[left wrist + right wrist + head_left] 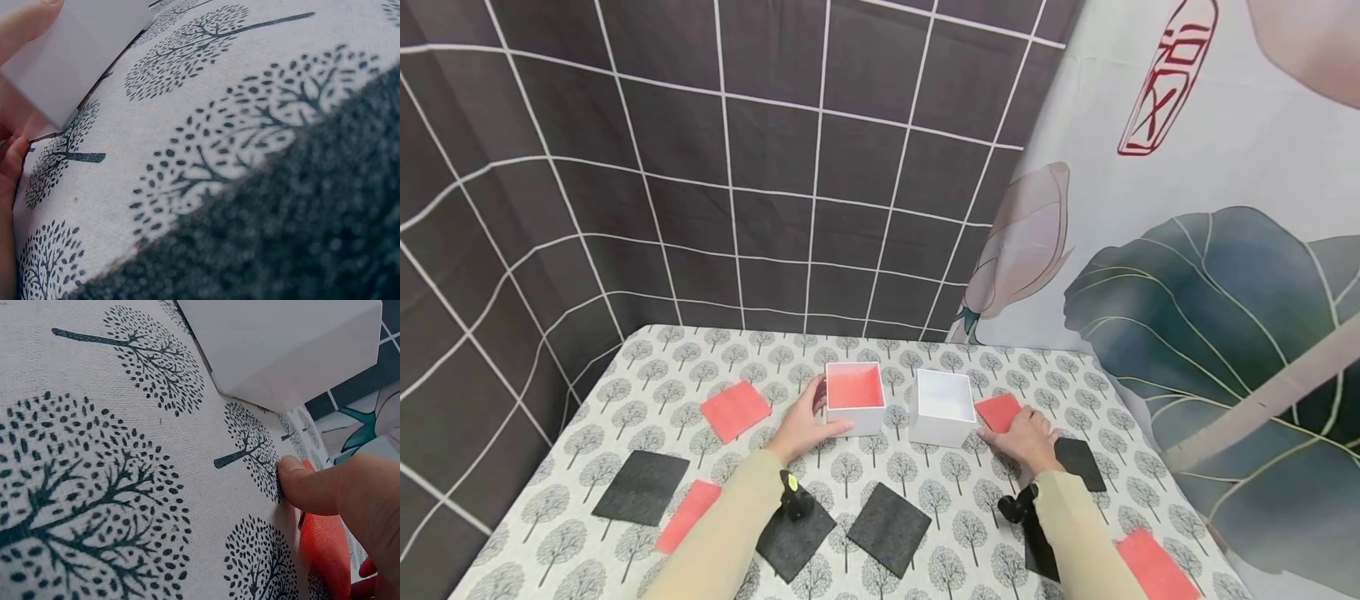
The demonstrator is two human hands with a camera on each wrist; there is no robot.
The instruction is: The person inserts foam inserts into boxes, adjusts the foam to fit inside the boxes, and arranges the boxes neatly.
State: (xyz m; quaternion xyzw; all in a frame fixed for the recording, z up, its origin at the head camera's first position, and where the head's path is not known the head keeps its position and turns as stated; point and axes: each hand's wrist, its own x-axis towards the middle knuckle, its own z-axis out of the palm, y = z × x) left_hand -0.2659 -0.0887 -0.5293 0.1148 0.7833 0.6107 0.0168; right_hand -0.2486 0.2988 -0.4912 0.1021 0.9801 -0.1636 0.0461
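Observation:
My left hand holds a white box whose inside shows red. Its thumb lies on the front wall, the fingers at the left side; in the left wrist view the box corner sits on the cloth. A second white box, pale inside, stands just to the right, apart from it. Beyond that box, my right hand pinches a red felt square. Seen from the right wrist, the red square bends up between thumb and curled fingers, which are partly hidden.
Other felt squares lie around on the tree-print cloth: a red one at back left, black ones at left and front, a black one beside my right hand, and a red one at front right. A dark checked curtain hangs behind.

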